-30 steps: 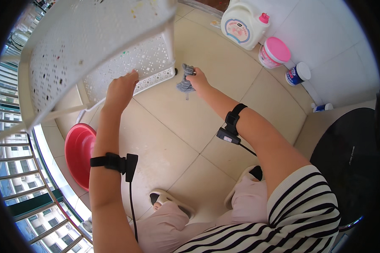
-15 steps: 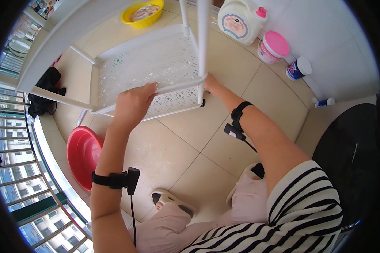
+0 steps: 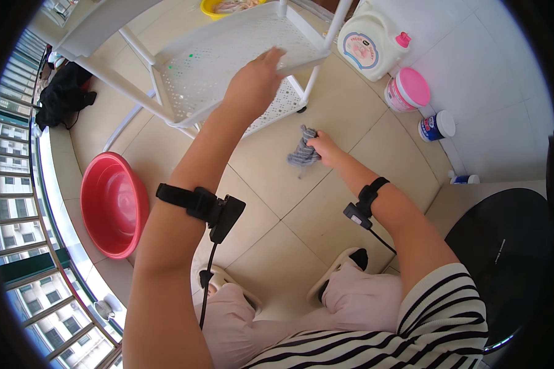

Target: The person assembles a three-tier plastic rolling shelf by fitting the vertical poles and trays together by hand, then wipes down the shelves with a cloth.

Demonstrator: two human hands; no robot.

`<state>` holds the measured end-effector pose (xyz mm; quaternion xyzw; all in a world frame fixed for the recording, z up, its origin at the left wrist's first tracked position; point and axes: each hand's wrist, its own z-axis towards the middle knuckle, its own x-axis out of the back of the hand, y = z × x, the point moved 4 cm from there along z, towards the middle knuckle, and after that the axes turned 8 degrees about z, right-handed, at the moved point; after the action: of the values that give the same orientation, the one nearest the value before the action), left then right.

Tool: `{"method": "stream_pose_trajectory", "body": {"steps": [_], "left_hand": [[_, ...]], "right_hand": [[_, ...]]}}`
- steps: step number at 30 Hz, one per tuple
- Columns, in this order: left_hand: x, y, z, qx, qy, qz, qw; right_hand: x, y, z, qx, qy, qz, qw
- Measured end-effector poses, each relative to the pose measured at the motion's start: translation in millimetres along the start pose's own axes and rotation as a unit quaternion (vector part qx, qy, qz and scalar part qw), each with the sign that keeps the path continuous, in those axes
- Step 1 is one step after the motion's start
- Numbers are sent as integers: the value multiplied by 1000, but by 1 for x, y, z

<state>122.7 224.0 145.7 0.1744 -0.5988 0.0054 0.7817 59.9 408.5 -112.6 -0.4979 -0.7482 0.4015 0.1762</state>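
My right hand [image 3: 326, 149] pinches a grey striped cloth [image 3: 304, 147], which hangs crumpled above the floor tiles, apart from the white shelf rack. My left hand [image 3: 256, 85] is over the front rim of the rack's upper perforated tray [image 3: 218, 52]. Its fingers stretch out toward the right, slightly blurred, with nothing seen in them; I cannot tell whether they touch the rim. A lower perforated tray [image 3: 280, 106] shows below, partly behind my left hand. Black straps with small devices circle both forearms.
A red basin [image 3: 114, 203] stands at left near the railing, a black cloth bundle [image 3: 64, 95] beyond it. Along the right wall are a white jug [image 3: 369, 46], a pink-lidded bucket [image 3: 406, 90] and a blue tub [image 3: 436, 126]. A yellow basin [image 3: 218, 13] sits behind the rack.
My right hand has come away from the rack's corner post toward me, bringing the grey cloth into view. My left hand has shifted up and right over the rim. The view has shifted.
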Motion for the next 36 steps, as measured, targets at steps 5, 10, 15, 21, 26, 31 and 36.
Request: {"method": "stream_pose_trajectory", "body": {"steps": [5,10,15,21,26,31,36], "left_hand": [[81,26,-41,-216,-78,-93,969],[148,-78,-83,97,-344,-145,923],[115,-80,-82,137,-165,-381,900],[49,-37,-39,89,25,-271,958],[11,-10,-21,-38,43,-410,910],[4,2,-2,-147,-58,-306,939],[89,-10,-15,-101,-165,-438,878]], "right_hand": [[6,-5,46,74,59,51,994],[-46,-26,32,129,182,160,962],[-109,11,20,130,225,179,949],[-178,36,-29,-104,-257,171,945],[-179,4,-103,-116,-396,-47,910],[-108,-64,-121,-92,-368,-261,888],[-80,-187,-191,-40,-274,-235,932]]}}
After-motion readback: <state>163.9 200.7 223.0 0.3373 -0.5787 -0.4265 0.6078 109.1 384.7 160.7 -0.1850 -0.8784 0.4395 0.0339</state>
